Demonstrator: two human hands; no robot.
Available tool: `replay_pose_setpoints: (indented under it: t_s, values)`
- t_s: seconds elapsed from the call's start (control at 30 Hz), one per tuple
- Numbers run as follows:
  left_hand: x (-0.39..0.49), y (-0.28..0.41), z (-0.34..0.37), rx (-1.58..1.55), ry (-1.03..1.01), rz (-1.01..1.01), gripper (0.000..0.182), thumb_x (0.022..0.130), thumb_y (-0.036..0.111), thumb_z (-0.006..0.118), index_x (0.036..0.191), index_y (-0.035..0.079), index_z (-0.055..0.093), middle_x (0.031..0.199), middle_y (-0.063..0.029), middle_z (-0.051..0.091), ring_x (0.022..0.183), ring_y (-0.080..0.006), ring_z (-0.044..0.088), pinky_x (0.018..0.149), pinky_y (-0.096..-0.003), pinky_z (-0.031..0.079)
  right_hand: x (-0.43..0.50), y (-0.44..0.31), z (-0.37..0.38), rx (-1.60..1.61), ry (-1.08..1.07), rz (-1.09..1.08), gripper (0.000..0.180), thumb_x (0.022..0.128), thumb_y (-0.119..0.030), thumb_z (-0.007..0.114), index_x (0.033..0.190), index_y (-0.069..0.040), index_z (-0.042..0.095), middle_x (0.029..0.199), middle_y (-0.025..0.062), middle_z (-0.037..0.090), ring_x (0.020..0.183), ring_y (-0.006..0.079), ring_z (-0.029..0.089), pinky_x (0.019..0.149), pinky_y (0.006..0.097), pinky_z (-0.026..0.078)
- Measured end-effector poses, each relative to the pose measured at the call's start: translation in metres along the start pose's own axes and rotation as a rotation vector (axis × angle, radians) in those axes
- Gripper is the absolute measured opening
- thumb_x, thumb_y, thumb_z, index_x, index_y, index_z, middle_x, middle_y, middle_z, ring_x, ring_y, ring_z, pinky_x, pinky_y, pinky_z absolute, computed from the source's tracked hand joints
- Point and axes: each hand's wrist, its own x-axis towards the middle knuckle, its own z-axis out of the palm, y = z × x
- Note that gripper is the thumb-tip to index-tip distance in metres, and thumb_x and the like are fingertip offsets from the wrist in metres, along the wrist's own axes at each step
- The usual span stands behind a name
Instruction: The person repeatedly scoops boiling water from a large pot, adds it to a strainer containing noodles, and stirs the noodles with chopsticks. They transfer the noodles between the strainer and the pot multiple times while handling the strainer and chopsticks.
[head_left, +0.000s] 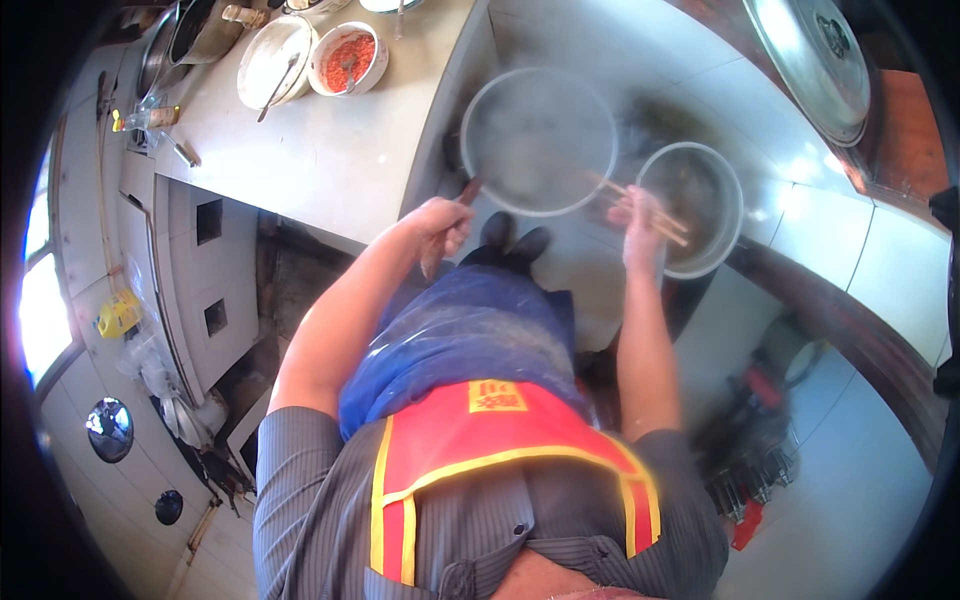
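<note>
Steam veils a large round pot in front of me. My left hand is closed on a brown cloth or similar piece, at the pot's near left edge; what exactly it is I cannot tell. In my right hand is a pair of wooden chopsticks, held between the large pot and a smaller round pot. The smaller pot has dark contents, blurred by steam. The chopsticks' far ends reach to the large pot's right rim.
On the counter at left stand a bowl of red chopped food, a white bowl with a spoon and a bottle. A metal lid lies at upper right. My shoes are below the large pot.
</note>
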Motion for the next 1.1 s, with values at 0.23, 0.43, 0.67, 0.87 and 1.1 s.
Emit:
replay_pose_setpoints:
  t_s: [0.23, 0.43, 0.67, 0.87, 1.1]
  values:
    - [0.023, -0.027, 0.008, 1.019, 0.341, 0.112, 0.024, 0.095, 0.014, 0.052, 0.101, -0.010, 0.058, 0.085, -0.0208, 0.069, 0.055, -0.0300, 0.069, 0.044, -0.0419, 0.055, 0.009, 0.043, 0.007, -0.305, -0.115, 0.134, 0.035, 0.101, -0.032, 0.061, 0.110, 0.002, 0.066, 0.091, 0.0126, 0.069, 0.070, 0.0182, 0.068, 0.063, 0.0318, 0.058]
    - [0.054, -0.050, 0.004, 0.873, 0.278, 0.354, 0.018, 0.093, 0.013, 0.055, 0.093, -0.004, 0.058, 0.072, -0.0175, 0.063, 0.058, -0.0306, 0.068, 0.046, -0.0453, 0.053, -0.009, 0.041, 0.016, 0.113, -0.030, 0.173, 0.035, 0.101, -0.030, 0.060, 0.115, 0.002, 0.065, 0.095, 0.0138, 0.070, 0.077, 0.0197, 0.071, 0.066, 0.0332, 0.059]
    - [-0.021, -0.004, 0.004, -0.117, -0.110, 0.022, 0.012, 0.099, 0.011, 0.054, 0.091, 0.002, 0.053, 0.067, 0.0013, 0.049, 0.045, -0.0035, 0.039, 0.037, -0.0209, 0.034, -0.018, 0.048, 0.046, -0.210, -0.078, 0.085, 0.035, 0.102, -0.026, 0.060, 0.113, 0.006, 0.064, 0.089, 0.0128, 0.070, 0.071, 0.0189, 0.071, 0.066, 0.0300, 0.060]
    - [-0.003, -0.028, 0.018, -0.211, -0.096, 0.106, 0.009, 0.100, 0.010, 0.053, 0.097, 0.001, 0.053, 0.068, -0.0007, 0.050, 0.046, -0.0068, 0.042, 0.038, -0.0214, 0.036, -0.030, -0.006, 0.018, 0.127, -0.017, 0.087, 0.039, 0.103, -0.027, 0.060, 0.124, 0.007, 0.061, 0.098, 0.0141, 0.067, 0.073, 0.0179, 0.070, 0.064, 0.0289, 0.060]
    - [-0.008, -0.021, 0.023, -0.685, -0.406, -0.080, 0.020, 0.105, 0.017, 0.050, 0.102, -0.003, 0.052, 0.069, -0.0011, 0.050, 0.046, -0.0066, 0.042, 0.037, -0.0208, 0.036, -0.066, 0.017, 0.049, -0.039, -0.097, 0.096, 0.033, 0.107, -0.026, 0.053, 0.126, 0.001, 0.059, 0.102, 0.0099, 0.060, 0.070, 0.0146, 0.070, 0.064, 0.0283, 0.059]
